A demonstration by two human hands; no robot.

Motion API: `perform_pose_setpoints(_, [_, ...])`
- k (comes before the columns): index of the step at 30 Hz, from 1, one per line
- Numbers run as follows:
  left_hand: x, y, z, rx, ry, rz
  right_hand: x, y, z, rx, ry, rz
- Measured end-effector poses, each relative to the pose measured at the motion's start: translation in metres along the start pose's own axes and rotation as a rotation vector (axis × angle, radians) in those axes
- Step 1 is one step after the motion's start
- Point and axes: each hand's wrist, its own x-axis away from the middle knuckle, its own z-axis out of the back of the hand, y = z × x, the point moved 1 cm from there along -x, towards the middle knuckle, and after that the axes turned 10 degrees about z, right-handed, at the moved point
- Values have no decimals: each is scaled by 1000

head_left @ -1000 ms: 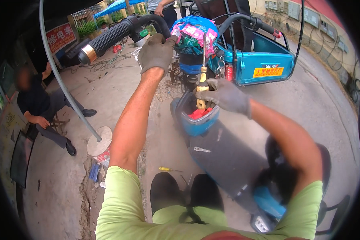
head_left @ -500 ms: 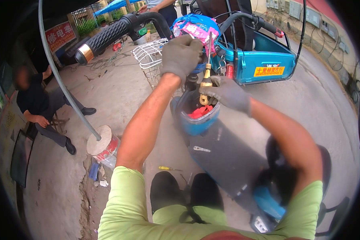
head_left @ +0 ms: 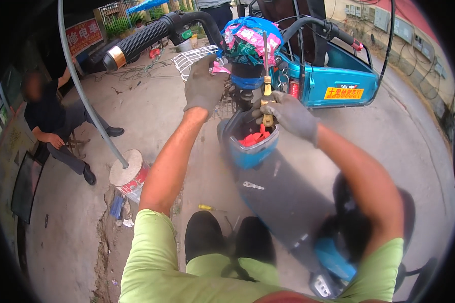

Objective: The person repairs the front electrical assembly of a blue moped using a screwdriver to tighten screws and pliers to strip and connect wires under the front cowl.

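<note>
Left hand (head_left: 202, 83) shifted leftward, half-curled at pink scrap (head_left: 219, 67), hold unclear | right hand (head_left: 289, 113) clasped screwdriver (head_left: 268, 90), blade up | blue-and-pink wrapping (head_left: 250, 40) still covered handlebar (head_left: 207, 20) centre

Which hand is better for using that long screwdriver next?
Probably the right hand: it holds the screwdriver by its yellow-and-black handle, with the metal shaft pointing up. The left hand is beside the pink-and-blue bundle, away from the screwdriver, so it would likely have to reach across first.
</note>
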Motion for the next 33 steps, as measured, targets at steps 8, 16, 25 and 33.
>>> perform_pose_setpoints(8, [-61,-17,-4,185,-333,104,5,-7,-10,27,-89,-87])
perform_pose_setpoints(16, [-71,-29,-8,683,-493,216,4,-5,-10,48,-96,-122])
perform_pose_setpoints(25, [-158,-58,-23,112,-18,177,7,-19,-19,52,-112,-132])
perform_pose_setpoints(33, [-163,-62,2,-30,-393,214,3,15,12,118,-92,-132])
